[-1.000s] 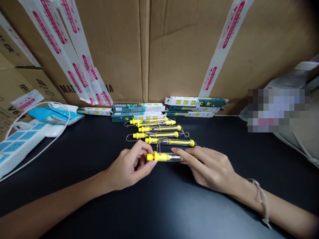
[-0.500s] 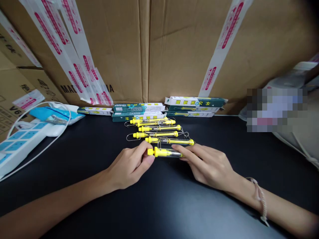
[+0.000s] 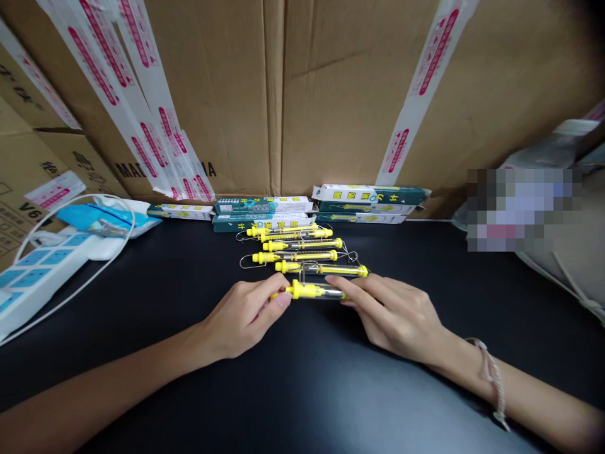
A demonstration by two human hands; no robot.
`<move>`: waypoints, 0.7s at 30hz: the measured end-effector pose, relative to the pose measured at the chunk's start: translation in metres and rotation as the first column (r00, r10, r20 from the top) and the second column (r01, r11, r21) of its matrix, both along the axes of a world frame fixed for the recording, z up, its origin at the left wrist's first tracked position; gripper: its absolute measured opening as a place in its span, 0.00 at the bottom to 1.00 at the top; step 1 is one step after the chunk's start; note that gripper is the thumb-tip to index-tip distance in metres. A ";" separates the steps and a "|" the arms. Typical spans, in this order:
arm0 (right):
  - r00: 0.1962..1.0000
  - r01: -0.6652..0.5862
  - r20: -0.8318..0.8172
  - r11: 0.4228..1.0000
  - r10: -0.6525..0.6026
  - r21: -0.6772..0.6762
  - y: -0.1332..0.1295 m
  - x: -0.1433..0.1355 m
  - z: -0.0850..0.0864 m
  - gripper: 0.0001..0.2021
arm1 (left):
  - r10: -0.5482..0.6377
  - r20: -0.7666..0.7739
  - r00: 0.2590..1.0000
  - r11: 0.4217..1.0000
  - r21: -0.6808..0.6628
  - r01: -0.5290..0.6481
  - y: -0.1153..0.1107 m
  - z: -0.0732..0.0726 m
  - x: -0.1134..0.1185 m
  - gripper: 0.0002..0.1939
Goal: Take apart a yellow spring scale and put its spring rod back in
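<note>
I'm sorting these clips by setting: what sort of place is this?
Probably a stockroom or packing bench: taped cardboard cartons wall in a black table, small product boxes are stacked behind a row of yellow spring scales, and both hands hold another one.

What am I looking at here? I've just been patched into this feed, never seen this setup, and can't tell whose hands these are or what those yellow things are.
There is no machine: this is one camera worn on a person's head, looking forward and down at their own two bare hands over a black table.

The left hand and the right hand together hold one clear tube with yellow ends, which looks like a spring scale. Fingers of each hand grip one end, low over the table.

Just behind it lies a row of similar tubes with wire hooks, and behind those are small green and white boxes. A white power strip sits far left. Big cardboard cartons form the back wall. The pixelated patch at right is blurred out.
</note>
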State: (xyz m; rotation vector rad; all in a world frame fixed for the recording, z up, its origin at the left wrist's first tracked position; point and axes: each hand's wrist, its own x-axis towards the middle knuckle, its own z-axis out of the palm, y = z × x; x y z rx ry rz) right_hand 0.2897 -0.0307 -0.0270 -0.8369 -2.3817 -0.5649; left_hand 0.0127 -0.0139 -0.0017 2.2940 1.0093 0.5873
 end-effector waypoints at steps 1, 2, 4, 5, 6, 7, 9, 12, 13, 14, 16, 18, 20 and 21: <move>1.000 0.013 -0.010 1.000 -0.013 -0.002 0.001 0.000 -0.001 0.22 | 0.002 -0.010 1.000 1.000 -0.001 -0.002 0.000 0.001 0.000 0.14; 1.000 0.020 -0.013 1.000 -0.020 -0.003 0.001 0.000 -0.001 0.22 | 0.010 -0.025 1.000 1.000 -0.002 -0.010 0.000 0.001 0.000 0.13; 1.000 0.023 -0.008 1.000 -0.023 -0.009 0.002 0.000 -0.002 0.23 | 0.039 -0.054 0.998 0.999 0.001 -0.039 0.001 0.000 0.002 0.13; 1.000 0.024 -0.001 1.000 -0.024 -0.011 0.003 0.000 -0.002 0.24 | 0.054 -0.065 0.996 0.999 0.012 -0.053 0.001 -0.001 0.003 0.13; 1.000 0.028 0.004 1.000 -0.028 -0.009 0.003 0.000 -0.003 0.24 | 0.066 -0.077 0.995 0.997 0.034 -0.064 0.001 -0.002 0.004 0.13; 0.999 0.035 0.010 0.999 -0.035 -0.009 0.003 0.000 -0.003 0.23 | 0.080 -0.097 0.992 0.995 0.068 -0.073 0.001 -0.004 0.005 0.13; 0.999 0.052 0.018 0.999 -0.052 -0.008 0.003 -0.001 -0.003 0.22 | 0.116 -0.152 0.982 0.981 0.173 -0.089 0.000 -0.008 0.008 0.11; 0.997 0.074 0.010 0.997 -0.074 -0.005 0.003 -0.002 -0.002 0.20 | 0.179 -0.176 0.968 0.950 0.285 -0.124 -0.001 -0.010 0.008 0.10; 0.997 0.082 0.005 0.997 -0.082 -0.006 0.003 -0.002 -0.001 0.19 | 0.201 -0.154 0.967 0.946 0.285 -0.152 -0.001 -0.009 0.007 0.10; 0.996 0.092 -0.001 0.996 -0.092 -0.010 0.004 -0.002 -0.001 0.19 | 0.219 -0.127 0.967 0.946 0.269 -0.179 0.001 -0.007 0.005 0.11; 0.994 0.112 -0.016 0.993 -0.112 -0.024 0.004 -0.002 0.000 0.18 | 0.189 -0.093 0.978 0.961 0.223 -0.164 0.004 -0.002 -0.003 0.11; 0.992 0.124 -0.031 0.991 -0.125 -0.042 0.005 -0.001 0.000 0.18 | 0.034 -0.113 0.993 0.981 0.193 -0.012 0.005 0.004 -0.014 0.11; 0.991 0.125 -0.035 0.991 -0.127 -0.050 0.005 -0.001 0.000 0.18 | -0.176 -0.155 0.972 0.958 0.200 0.205 0.000 0.007 -0.026 0.09; 0.992 0.124 -0.033 0.991 -0.125 -0.052 0.005 -0.001 0.000 0.17 | -0.252 -0.173 0.952 0.933 0.217 0.287 -0.004 0.007 -0.031 0.10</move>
